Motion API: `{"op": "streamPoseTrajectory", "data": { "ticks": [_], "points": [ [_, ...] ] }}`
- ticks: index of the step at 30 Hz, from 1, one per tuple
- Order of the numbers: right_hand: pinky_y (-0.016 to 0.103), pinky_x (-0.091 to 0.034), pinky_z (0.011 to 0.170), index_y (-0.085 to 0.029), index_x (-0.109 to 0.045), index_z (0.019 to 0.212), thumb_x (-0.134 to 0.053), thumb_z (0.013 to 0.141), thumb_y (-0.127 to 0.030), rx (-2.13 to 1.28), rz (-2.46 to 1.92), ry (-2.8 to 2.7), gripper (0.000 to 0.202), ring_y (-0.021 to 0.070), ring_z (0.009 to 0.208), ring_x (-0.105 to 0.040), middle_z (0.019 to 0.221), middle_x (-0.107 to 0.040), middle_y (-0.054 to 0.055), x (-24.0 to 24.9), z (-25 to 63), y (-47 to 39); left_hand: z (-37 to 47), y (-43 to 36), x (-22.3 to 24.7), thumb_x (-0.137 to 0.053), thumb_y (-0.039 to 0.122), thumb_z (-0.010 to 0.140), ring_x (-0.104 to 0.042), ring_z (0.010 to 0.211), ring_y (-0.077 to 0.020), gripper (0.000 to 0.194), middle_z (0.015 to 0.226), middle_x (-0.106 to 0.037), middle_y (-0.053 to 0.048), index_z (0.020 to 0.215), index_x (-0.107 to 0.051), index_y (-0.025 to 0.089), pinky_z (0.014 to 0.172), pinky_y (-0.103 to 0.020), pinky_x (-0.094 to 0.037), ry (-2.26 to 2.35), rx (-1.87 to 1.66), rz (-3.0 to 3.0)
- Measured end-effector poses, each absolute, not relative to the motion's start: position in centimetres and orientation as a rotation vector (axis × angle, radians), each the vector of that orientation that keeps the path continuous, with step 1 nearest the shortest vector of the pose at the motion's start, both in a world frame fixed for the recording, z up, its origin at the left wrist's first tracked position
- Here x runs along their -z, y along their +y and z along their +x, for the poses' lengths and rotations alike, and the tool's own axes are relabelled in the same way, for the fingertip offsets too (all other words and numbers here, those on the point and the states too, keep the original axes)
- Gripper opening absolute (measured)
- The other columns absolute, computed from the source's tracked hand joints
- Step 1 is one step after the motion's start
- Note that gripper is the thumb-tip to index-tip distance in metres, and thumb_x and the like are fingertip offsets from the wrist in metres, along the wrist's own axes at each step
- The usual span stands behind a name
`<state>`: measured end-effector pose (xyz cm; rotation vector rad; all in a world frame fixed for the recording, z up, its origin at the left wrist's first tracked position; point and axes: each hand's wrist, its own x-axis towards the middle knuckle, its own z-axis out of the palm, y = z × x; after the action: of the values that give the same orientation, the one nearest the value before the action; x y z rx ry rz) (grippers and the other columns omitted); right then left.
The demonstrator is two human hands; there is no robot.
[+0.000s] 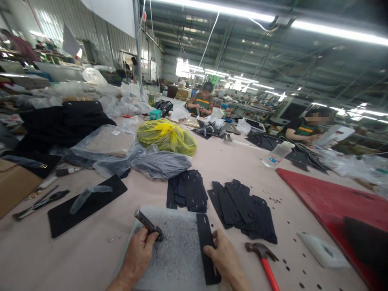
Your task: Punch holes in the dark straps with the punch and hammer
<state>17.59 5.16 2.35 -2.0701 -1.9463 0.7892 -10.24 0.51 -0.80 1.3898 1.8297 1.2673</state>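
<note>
My left hand is closed round a dark metal punch tool, held tilted above a grey, scuffed board. My right hand grips the right edge of a long black strip with a slot near its top end; the strip lies along the board's right side. Beyond the board are two piles of similar dark strips, one straight ahead and a larger one to the right. A hammer with a red handle rests right of my right hand.
Small black discs dot the table at right, near a red board and a white plastic piece. A clear bottle stands farther back. Bags, including a yellow one, cover the back left. Two people work across the table.
</note>
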Motion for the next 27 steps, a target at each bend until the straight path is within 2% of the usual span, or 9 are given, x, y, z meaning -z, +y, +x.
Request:
{"op": "streamPoseTrajectory", "data": {
  "ticks": [3, 5, 8, 11, 13, 16, 19, 23, 27],
  "points": [
    [0.025, -0.043, 0.059, -0.022, -0.05, 0.073, -0.052, 0.073, -0.023, -0.841, -2.002, -1.999, 0.003, 0.0175, 0.069, -0.061, 0.068, -0.06, -0.002, -2.2, 20.1, 5.9, -10.2, 0.4, 0.9, -0.051, 0.037, 0.085, -0.07, 0.086, -0.0252, 0.026, 0.088, -0.075, -0.006, 0.091, -0.07, 0.02, 0.076, -0.032, -0.056, 1.816, -1.259, 1.38],
    [0.025, -0.044, 0.059, -0.021, -0.05, 0.068, -0.052, 0.076, -0.026, -0.769, -1.997, -2.017, 0.009, 0.0174, 0.069, -0.061, 0.067, -0.06, -0.002, -3.2, 21.8, 7.5, -10.1, 0.4, 0.9, -0.05, 0.036, 0.085, -0.07, 0.085, -0.0252, 0.026, 0.085, -0.074, -0.006, 0.089, -0.07, 0.02, 0.075, -0.032, -0.056, 1.812, -1.254, 1.376],
    [0.029, -0.046, 0.066, -0.019, -0.056, 0.078, -0.053, 0.08, -0.034, -0.548, -2.087, -1.964, 0.015, 0.0217, 0.075, -0.062, 0.075, -0.062, 0.003, -5.8, 24.3, 11.3, -10.0, 0.3, 0.7, -0.05, 0.035, 0.086, -0.07, 0.083, -0.0254, 0.024, 0.081, -0.073, -0.005, 0.085, -0.069, 0.02, 0.074, -0.032, -0.056, 1.807, -1.256, 1.371],
    [0.039, -0.045, 0.079, -0.012, -0.057, 0.108, -0.05, 0.085, -0.036, -0.242, -2.187, -1.852, 0.034, 0.0315, 0.1, -0.06, 0.107, -0.062, 0.017, -8.4, 24.7, 15.3, -10.0, 0.3, 0.6, -0.05, 0.035, 0.085, -0.069, 0.083, -0.0253, 0.025, 0.081, -0.073, -0.006, 0.086, -0.069, 0.02, 0.073, -0.032, -0.056, 1.795, -1.267, 1.367],
    [0.039, -0.043, 0.085, -0.013, -0.054, 0.118, -0.047, 0.088, -0.036, -0.146, -2.163, -1.863, 0.038, 0.0309, 0.108, -0.057, 0.118, -0.058, 0.018, -9.1, 22.7, 17.0, -10.0, 0.3, 0.7, -0.05, 0.035, 0.086, -0.069, 0.083, -0.0255, 0.025, 0.082, -0.073, -0.006, 0.087, -0.069, 0.019, 0.074, -0.032, -0.055, 1.796, -1.269, 1.366],
    [0.031, -0.044, 0.084, -0.019, -0.058, 0.113, -0.052, 0.089, -0.037, -0.188, -2.051, -2.006, 0.03, 0.0234, 0.101, -0.062, 0.11, -0.064, 0.011, -8.3, 16.8, 18.1, -9.9, 0.4, 0.9, -0.05, 0.036, 0.086, -0.069, 0.084, -0.0258, 0.025, 0.083, -0.072, -0.007, 0.087, -0.069, 0.019, 0.077, -0.033, -0.055, 1.804, -1.254, 1.355],
    [0.032, -0.044, 0.084, -0.017, -0.06, 0.106, -0.066, 0.081, -0.038, -0.215, -2.008, -2.091, 0.033, 0.0263, 0.101, -0.063, 0.104, -0.065, 0.011, -6.3, 10.3, 18.2, -9.8, 0.4, 0.9, -0.049, 0.036, 0.087, -0.069, 0.085, -0.0255, 0.026, 0.085, -0.073, -0.007, 0.09, -0.069, 0.019, 0.078, -0.034, -0.054, 1.8, -1.249, 1.336],
    [0.038, -0.045, 0.086, -0.011, -0.06, 0.103, -0.077, 0.072, -0.026, -0.25, -2.078, -2.058, 0.039, 0.0308, 0.102, -0.062, 0.107, -0.062, 0.017, -4.3, 6.1, 18.8, -9.8, 0.4, 0.7, -0.05, 0.036, 0.085, -0.069, 0.085, -0.0256, 0.026, 0.087, -0.073, -0.008, 0.09, -0.069, 0.019, 0.078, -0.034, -0.054, 1.793, -1.265, 1.329],
    [0.04, -0.049, 0.084, -0.011, -0.059, 0.105, -0.066, 0.086, -0.03, -0.385, -2.136, -1.986, 0.028, 0.0231, 0.094, -0.063, 0.104, -0.063, 0.011, -3.9, 6.7, 20.1, -9.7, 0.3, 0.4, -0.051, 0.034, 0.085, -0.068, 0.082, -0.0248, 0.025, 0.085, -0.073, -0.007, 0.09, -0.069, 0.018, 0.075, -0.033, -0.054, 1.777, -1.292, 1.333]
  ]
}}
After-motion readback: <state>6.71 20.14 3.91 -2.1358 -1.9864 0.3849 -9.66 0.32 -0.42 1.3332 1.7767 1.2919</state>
